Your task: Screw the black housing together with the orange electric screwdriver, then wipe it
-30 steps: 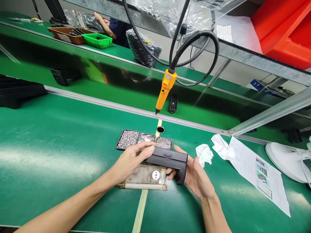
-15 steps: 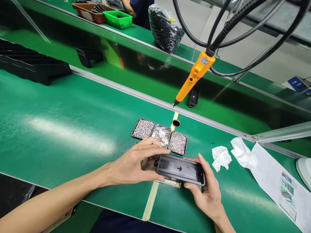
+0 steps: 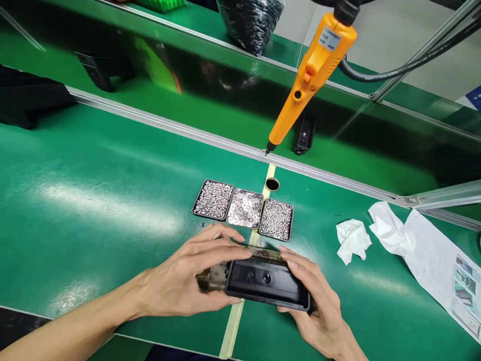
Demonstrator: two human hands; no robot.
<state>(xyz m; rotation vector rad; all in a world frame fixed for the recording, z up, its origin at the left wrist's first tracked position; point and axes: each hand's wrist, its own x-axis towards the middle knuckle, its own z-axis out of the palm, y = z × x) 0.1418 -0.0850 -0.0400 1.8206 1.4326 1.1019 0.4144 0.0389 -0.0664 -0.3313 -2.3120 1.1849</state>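
Both my hands hold a black plastic housing (image 3: pixel 265 282), its hollow side up, flat on a worn taped block (image 3: pixel 211 277) near the table's front edge. My left hand (image 3: pixel 188 276) grips its left end with fingers over the top edge. My right hand (image 3: pixel 313 301) cups its right end. Three small black trays of silver screws and washers (image 3: pixel 243 208) lie just beyond my hands. An orange electric screwdriver (image 3: pixel 308 75) hangs on a black cable above them, tip down.
A crumpled white tissue (image 3: pixel 352 239) and a printed paper sheet (image 3: pixel 439 265) lie to the right. A metal rail (image 3: pixel 169 131) separates the table from a green conveyor carrying a small black part (image 3: pixel 303 135). Black items (image 3: pixel 30 98) sit far left.
The black housing has been turned hollow side up and lowered onto the taped block. Both hands came closer to the front edge, and the view tilted downward.
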